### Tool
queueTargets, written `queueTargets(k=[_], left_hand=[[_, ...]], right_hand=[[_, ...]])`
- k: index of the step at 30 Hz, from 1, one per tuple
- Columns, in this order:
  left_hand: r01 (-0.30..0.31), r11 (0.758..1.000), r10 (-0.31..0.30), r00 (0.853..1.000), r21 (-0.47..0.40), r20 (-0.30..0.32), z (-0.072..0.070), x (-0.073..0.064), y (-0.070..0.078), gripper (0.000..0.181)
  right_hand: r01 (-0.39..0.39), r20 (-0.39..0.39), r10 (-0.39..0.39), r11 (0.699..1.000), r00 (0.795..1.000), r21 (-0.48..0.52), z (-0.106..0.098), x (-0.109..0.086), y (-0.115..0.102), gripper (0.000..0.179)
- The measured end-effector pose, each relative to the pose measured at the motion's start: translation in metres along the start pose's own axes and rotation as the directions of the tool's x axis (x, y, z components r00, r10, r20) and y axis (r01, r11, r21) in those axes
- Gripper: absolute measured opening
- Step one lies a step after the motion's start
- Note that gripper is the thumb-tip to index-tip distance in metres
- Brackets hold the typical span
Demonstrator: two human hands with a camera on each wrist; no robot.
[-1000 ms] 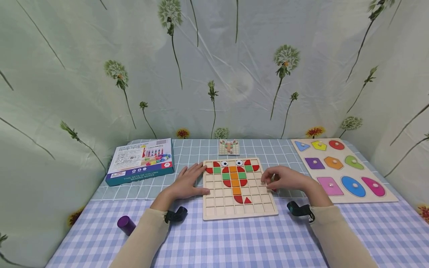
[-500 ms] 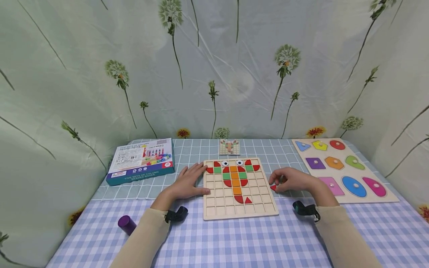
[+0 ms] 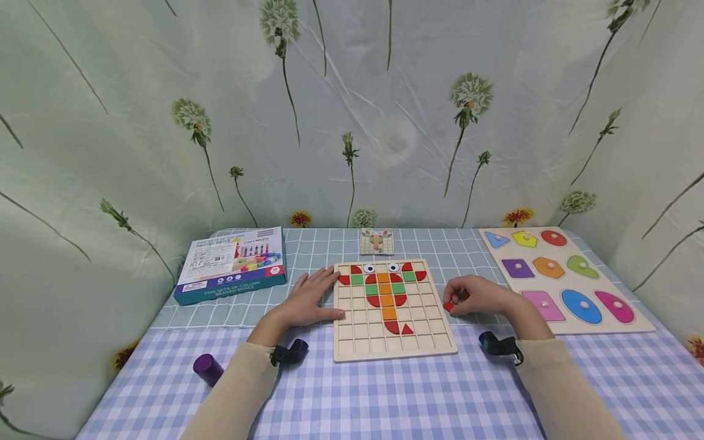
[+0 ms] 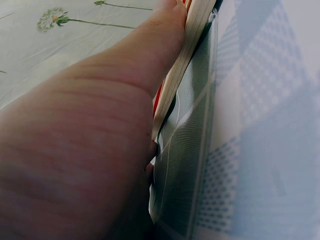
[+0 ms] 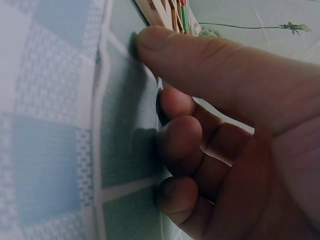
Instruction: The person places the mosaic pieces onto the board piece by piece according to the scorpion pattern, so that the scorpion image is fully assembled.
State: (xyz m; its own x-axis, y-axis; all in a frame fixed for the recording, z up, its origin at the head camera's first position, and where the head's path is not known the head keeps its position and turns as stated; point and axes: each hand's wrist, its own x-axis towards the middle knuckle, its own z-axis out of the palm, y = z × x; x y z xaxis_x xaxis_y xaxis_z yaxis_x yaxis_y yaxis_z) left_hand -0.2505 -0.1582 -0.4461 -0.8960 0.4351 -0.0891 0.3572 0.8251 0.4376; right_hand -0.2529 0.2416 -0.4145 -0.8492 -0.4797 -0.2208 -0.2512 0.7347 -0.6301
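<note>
A square wooden grid board [image 3: 352, 347] lies on the table with red, green and orange pieces and two eye pieces set in its cells. My left hand [image 3: 308, 304] rests along its left edge, fingers spread, the thumb [image 4: 160, 35] against the near side of that edge. Just right of the board, my right hand [image 3: 478, 296] has its fingers curled and pinches a small red piece [image 3: 448, 306] at the fingertips, close to the cloth. In the right wrist view the bent fingers [image 5: 180, 137] and thumb [image 5: 200, 55] show, but the red piece is hidden.
Behind the board sits a small pattern card [image 3: 376, 242]. A blue-and-white box [image 3: 233, 263] lies at the back left and a purple cylinder [image 3: 208, 370] near the left forearm. At right is a knobbed shape puzzle [image 3: 533, 293], close to the right hand.
My right hand has moved right, off the board's right edge, onto the red piece on the cloth. The piece now shows a different outline at the fingertips. My left hand has stayed put.
</note>
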Motion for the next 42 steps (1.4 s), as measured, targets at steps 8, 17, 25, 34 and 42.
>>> queueTargets(k=[8, 17, 25, 34, 42], left_hand=[[0.004, 1.000, -0.004, 1.000, 0.001, 0.000, 0.001, 0.000, 0.000, 0.098], [0.010, 1.000, -0.010, 1.000, 0.000, 0.000, 0.001, 0.001, 0.000, 0.098], [0.005, 1.000, -0.005, 1.000, -0.002, -0.002, 0.001, 0.000, 0.001, 0.098], [0.009, 1.000, -0.009, 1.000, 0.000, -0.004, 0.001, 0.000, 0.000, 0.098], [0.007, 1.000, -0.007, 1.000, 0.004, -0.008, 0.001, 0.000, 0.000, 0.097]], right_hand=[[0.006, -0.033, -0.006, 1.000, 0.999, -0.021, 0.000, 0.001, 0.001, 0.016], [0.048, -0.044, -0.048, 0.999, 0.998, 0.000, -0.003, -0.001, 0.001, 0.011], [0.048, -0.037, -0.048, 0.999, 0.998, 0.013, -0.005, -0.001, -0.002, 0.012], [0.104, 0.023, -0.106, 0.992, 0.994, 0.070, -0.005, -0.002, -0.012, 0.017], [0.121, 0.060, -0.124, 0.991, 0.990, 0.057, 0.002, 0.001, -0.021, 0.015]])
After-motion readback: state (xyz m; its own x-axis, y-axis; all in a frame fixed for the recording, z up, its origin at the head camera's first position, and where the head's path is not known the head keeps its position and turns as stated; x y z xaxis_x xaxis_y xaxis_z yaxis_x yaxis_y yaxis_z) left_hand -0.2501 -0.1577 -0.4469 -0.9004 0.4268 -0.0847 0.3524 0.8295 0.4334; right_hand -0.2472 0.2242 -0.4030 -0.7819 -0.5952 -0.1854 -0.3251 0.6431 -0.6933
